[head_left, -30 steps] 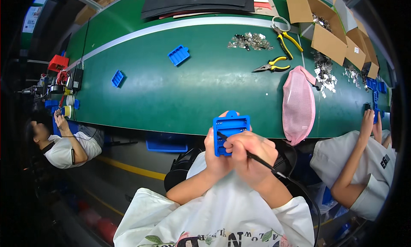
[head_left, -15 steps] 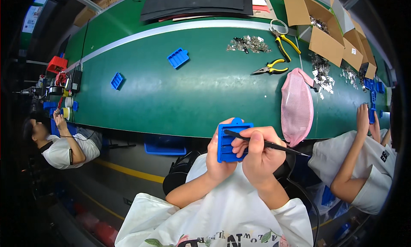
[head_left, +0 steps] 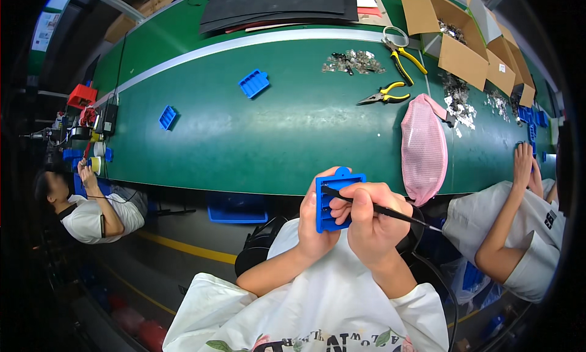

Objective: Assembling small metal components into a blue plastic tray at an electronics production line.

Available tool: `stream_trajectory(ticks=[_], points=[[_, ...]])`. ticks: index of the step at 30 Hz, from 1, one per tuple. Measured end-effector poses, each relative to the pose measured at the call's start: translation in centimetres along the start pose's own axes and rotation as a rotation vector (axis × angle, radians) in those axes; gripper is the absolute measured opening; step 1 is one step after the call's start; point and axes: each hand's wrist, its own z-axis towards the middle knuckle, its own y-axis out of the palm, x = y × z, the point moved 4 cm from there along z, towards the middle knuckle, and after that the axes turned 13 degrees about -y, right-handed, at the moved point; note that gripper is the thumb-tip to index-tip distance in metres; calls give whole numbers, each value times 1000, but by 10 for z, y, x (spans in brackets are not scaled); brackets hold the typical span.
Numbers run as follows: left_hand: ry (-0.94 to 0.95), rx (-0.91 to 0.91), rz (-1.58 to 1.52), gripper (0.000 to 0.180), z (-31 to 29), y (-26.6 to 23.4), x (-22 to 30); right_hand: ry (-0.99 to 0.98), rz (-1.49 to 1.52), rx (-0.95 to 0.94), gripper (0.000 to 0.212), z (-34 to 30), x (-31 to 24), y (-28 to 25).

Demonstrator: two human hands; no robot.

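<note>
Blue tray (head_left: 343, 181) has shifted slightly rightward, left of the pink pouch (head_left: 424, 150); left hand (head_left: 314, 236) clasps it firmly; right hand (head_left: 379, 224) pinches a black tool (head_left: 394, 213); bracing the tray should steady the tip.

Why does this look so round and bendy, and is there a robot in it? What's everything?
No robot here, just a person's two bare hands! A wide fisheye camera worn on their head looks down, which bends straight edges.

The left hand holds a blue tray with compartments. The right hand grips a slim black tool, its tip at the tray.

On the green table lie two smaller-looking blue trays, a pink mesh pouch, two yellow-and-black pliers, piles of small parts and open cardboard boxes.

Other people sit at both sides.
</note>
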Motion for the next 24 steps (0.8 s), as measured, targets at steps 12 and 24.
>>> stream_trajectory(ticks=[12, 24], points=[[-6, 19, 78, 45, 10, -30, 8, 498, 281, 161, 19, -8, 37, 12], [-251, -44, 682, 36, 16, -67, 29, 552, -772, -303, 47, -43, 181, -49]])
